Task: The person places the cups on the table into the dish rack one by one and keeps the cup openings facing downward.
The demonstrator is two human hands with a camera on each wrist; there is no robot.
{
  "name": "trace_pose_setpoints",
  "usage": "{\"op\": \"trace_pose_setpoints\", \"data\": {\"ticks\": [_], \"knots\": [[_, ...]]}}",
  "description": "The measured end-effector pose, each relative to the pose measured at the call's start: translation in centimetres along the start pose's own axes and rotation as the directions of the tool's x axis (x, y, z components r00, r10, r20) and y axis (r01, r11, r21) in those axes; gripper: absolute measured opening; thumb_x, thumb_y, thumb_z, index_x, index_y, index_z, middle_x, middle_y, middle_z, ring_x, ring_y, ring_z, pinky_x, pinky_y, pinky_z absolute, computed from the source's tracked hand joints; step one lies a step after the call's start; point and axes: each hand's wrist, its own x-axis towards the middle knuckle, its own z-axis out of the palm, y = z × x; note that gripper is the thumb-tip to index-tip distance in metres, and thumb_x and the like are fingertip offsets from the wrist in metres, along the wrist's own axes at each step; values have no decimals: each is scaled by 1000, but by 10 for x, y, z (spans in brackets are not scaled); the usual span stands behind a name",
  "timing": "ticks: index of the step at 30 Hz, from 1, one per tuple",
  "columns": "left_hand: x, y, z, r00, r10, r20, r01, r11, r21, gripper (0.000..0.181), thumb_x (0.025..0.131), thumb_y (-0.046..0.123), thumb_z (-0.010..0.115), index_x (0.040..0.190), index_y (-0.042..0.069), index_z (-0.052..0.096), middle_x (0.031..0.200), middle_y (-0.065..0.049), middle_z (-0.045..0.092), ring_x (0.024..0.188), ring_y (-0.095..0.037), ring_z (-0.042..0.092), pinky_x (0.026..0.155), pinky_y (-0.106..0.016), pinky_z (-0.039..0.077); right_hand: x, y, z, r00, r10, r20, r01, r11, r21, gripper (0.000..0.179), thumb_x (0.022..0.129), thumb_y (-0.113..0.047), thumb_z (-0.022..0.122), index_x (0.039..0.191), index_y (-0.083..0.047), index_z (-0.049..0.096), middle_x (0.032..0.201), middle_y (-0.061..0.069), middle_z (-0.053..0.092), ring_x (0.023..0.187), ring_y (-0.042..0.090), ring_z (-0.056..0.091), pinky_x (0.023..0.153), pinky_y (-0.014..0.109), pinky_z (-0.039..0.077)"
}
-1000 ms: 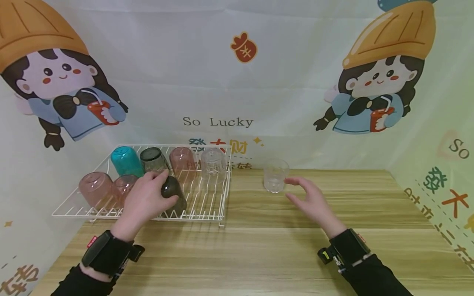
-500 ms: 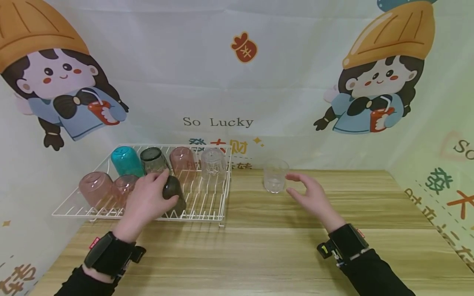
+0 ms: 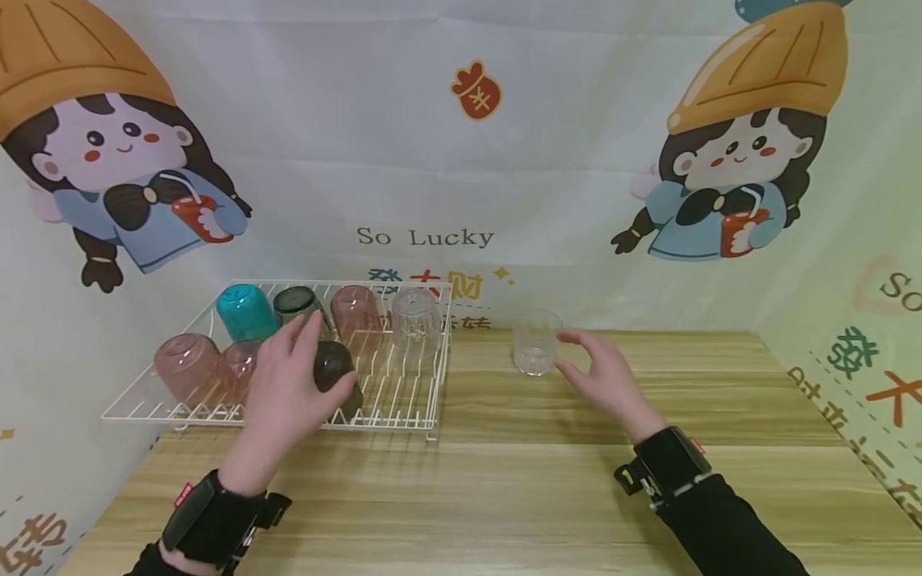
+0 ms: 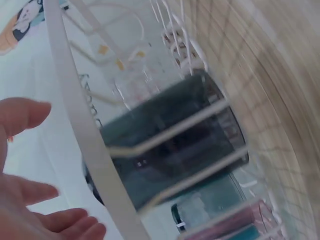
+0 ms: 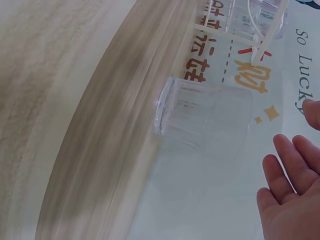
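A dark smoky glass (image 3: pixel 334 366) stands upside down at the front of a white wire rack (image 3: pixel 414 424). My left hand (image 3: pixel 284 392) is beside and above it, thumb and fingers spread apart. In the left wrist view those fingers are clear of the glass, beyond the rack's white rail (image 4: pixel 75 95). To the right of the rack, a clear glass (image 3: pixel 534 348) stands upright on the wooden table. My right hand (image 3: pixel 605 384) is at its right side, thumb and fingertips parted close to its wall; the right wrist view shows the fingers relaxed and apart from it.
More upturned glasses sit in the rack: a teal one (image 3: pixel 246 312), a grey one (image 3: pixel 297 308), a clear one (image 3: pixel 416 320) and several pink ones, such as the pink glass (image 3: pixel 186 364) at the left. A printed cloth (image 3: pixel 612 296) hangs behind the table (image 3: pixel 519 488).
My left hand has loosened from the dark glass, its fingers rising and spreading; the glass stays in the rack. My right hand has shifted slightly around the clear glass's right side.
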Motion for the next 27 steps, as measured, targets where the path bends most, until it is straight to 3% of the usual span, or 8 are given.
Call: {"op": "trace_pose_setpoints", "data": {"ticks": [5,11,17,27], "knots": [[-6,10,5,984,108,-144,-115,993,-38,86,74,20,82,144,-8,41,142,-33,41,127,-51,39,100,-65,36,4,0,3,1000,-4,-13,4,1000,-21,45,90,-7,70,130,7,56,130,24,59,123,42,50,108,54,35],[-8,17,12,952,214,-219,-230,972,-46,85,73,19,81,145,-6,43,139,-30,46,125,-48,44,101,-60,37,7,0,6,999,-13,-34,12,999,-39,44,89,-6,71,129,8,56,129,25,59,122,42,49,107,54,35],[-11,25,15,943,241,-228,-266,960,-86,88,74,20,81,147,-4,40,142,-28,46,126,-47,43,102,-60,36,9,0,9,998,-36,-52,31,996,-87,46,88,-6,72,128,8,57,128,25,60,121,42,50,107,54,36],[-14,37,22,957,227,-182,-253,958,-138,91,73,20,84,148,-4,39,143,-26,45,129,-45,41,105,-59,34,13,1,14,998,-51,-40,45,989,-142,49,86,-7,75,128,10,57,128,26,60,121,43,50,108,52,36]]}}
